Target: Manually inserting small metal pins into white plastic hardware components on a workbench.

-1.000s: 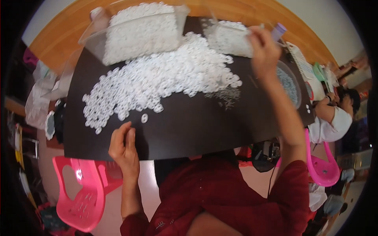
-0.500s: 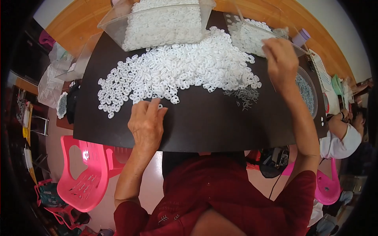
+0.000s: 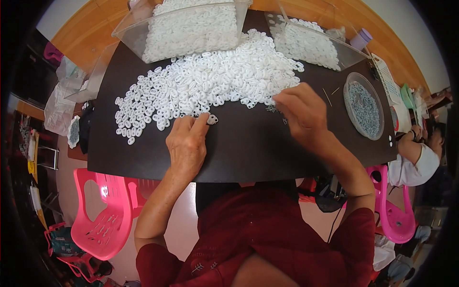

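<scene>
Sm. white oval pc (image 3: pixel 212 117) lies at the fingertips of L grip (image 3: pixel 186 146), on their R side. L grip is palm-down w/ fingers bent; can't tell if it pinches the pc or just rests agst it. Big heap of white ovals (image 3: pixel 215 76) spreads fwd of L grip: near edge just beyond its knuckles, L end out to its fwd L, R end close to the fingertips of R grip (image 3: pixel 306 117). R grip is raised, fingers drawn together & pointing L; can't tell if anything's btwn them. Sm. grey pins (image 3: pixel 271 109) show just below its fingertips, partly hidden by the hand.

Bare counter (image 3: pixel 248 153) runs btwn the two grips. Fwd of L grip, past the heap: lg. clear tub (image 3: pixel 134 36), full of same-type ovals. Fwd of R grip: smaller clear tub (image 3: pixel 351 53), tilted-looking, also w/ ovals; purple cylinder (image 3: pixel 361 39) right by it. To R of R grip, nearby: two thin sticks (image 3: pixel 328 98), then round clear bowl (image 3: pixel 354 79) w/ grey bits in it. Farther R, nr counter edge: two white bits (image 3: pixel 390 141).

Off counter: pink chair (image 3: pixel 103 225) to L & behind L grip; magenta seat (image 3: pixel 397 220) behind R grip, to its R; co-worker's white sleeve (image 3: pixel 415 167) well R of R grip.
</scene>
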`<state>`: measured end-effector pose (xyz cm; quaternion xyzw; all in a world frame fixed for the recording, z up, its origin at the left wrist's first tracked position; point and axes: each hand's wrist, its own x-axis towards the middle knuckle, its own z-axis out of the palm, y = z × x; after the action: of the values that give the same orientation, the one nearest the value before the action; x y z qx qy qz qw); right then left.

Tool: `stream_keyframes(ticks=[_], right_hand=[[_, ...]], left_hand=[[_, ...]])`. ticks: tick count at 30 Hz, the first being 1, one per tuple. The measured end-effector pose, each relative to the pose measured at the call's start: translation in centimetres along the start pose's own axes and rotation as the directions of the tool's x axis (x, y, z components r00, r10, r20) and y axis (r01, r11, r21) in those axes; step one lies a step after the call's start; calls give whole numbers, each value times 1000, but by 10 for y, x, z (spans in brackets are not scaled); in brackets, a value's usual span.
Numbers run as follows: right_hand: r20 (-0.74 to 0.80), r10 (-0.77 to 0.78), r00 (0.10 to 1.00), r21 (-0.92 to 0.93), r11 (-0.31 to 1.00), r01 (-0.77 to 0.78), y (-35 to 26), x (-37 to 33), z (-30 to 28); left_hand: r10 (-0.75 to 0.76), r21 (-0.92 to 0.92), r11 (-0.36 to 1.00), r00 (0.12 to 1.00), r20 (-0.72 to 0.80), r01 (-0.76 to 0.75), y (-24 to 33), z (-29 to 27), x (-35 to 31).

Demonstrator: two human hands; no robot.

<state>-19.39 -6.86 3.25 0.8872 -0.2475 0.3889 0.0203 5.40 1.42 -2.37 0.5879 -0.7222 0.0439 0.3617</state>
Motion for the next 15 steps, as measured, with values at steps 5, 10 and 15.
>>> stream_keyframes(ticks=[5, 10, 15], right_hand=[[61, 46, 997, 175, 983, -56, -14, -9, 34], [190, 119, 975, 195, 968, -156, -29, -9, 61], [226, 236, 945, 333, 893, -303, -39, -6, 76]], left_hand=[[96, 91, 991, 993, 73, -103, 1, 9, 11], [94, 55, 993, 988, 122, -101, 0, 11, 12], [-67, -313, 945, 992, 109, 98, 7, 3, 10]])
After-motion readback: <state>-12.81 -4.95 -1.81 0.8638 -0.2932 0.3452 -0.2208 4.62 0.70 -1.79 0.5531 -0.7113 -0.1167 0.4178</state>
